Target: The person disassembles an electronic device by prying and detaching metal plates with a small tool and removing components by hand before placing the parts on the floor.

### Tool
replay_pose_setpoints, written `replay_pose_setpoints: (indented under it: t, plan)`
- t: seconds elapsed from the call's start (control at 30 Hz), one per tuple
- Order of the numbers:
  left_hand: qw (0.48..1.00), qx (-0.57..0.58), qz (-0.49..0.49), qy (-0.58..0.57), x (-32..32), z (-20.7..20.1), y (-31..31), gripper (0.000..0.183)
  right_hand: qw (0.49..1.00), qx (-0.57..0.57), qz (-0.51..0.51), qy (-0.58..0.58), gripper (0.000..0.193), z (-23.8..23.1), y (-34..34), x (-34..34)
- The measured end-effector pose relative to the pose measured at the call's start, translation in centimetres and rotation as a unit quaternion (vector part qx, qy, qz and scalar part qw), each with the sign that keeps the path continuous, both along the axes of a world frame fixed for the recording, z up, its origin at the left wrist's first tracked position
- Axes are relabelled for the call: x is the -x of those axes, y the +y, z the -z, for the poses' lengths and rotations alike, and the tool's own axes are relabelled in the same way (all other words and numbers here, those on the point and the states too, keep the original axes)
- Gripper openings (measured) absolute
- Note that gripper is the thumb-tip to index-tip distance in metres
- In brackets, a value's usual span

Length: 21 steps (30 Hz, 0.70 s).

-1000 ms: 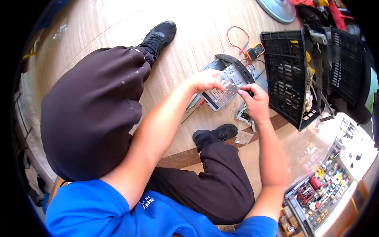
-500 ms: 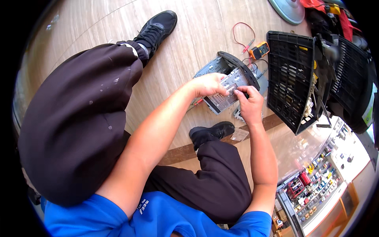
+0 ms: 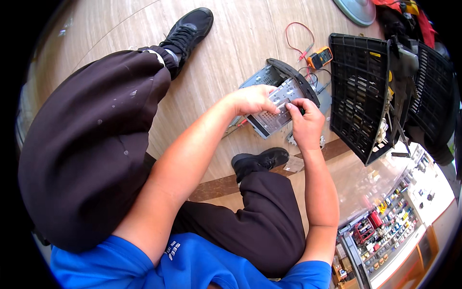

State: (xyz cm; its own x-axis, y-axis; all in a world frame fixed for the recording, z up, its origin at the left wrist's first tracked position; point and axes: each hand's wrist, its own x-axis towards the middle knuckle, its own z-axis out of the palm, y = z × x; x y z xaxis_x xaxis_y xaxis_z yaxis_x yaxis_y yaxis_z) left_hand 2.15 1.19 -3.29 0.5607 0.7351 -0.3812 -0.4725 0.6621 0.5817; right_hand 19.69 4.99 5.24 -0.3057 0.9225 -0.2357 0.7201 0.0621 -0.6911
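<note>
A grey metal case (image 3: 256,78) with a curved black front (image 3: 299,82) stands tilted on the floor between my feet. Over it lies a perforated silver metal panel (image 3: 272,123). My left hand (image 3: 255,99) rests on the panel's left side, fingers curled around it and the thumb reaching to its middle. Close to that thumb, my right hand (image 3: 307,120) pinches with thumb and forefinger at the panel's surface. Whatever is in the pinch is too small to make out. Both hands hide part of the panel.
An orange multimeter (image 3: 319,58) lies beyond the case, its red lead (image 3: 299,26) looping over the floor. A large black slotted plastic housing (image 3: 358,91) stands on the right. Near my right shoe (image 3: 262,161) is a small cardboard piece (image 3: 293,164). A glass display case (image 3: 385,226) occupies the lower right.
The whole view has shifted slightly. Both hands stay at the panel, the right one still pinching near its middle with its fingers a little more raised.
</note>
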Motion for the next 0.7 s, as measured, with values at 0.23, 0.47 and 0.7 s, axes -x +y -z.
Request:
replay_pose_setpoints:
  t: [0.23, 0.47, 0.7]
  plan:
    - [1.000, -0.001, -0.003, -0.009, 0.2, -0.1, 0.0, 0.039, 0.995, -0.076, -0.063, 0.007, 0.007, 0.0, -0.2, 0.0]
    - [1.000, -0.002, 0.000, -0.007, 0.4, -0.5, -0.1, 0.041, 0.990, -0.112, -0.077, 0.044, 0.008, 0.6, -0.2, -0.4]
    - [1.000, 0.013, -0.005, -0.025, 0.3, -0.7, 0.0, 0.041, 0.989, -0.113, -0.081, 0.043, 0.008, 0.8, -0.4, -0.9]
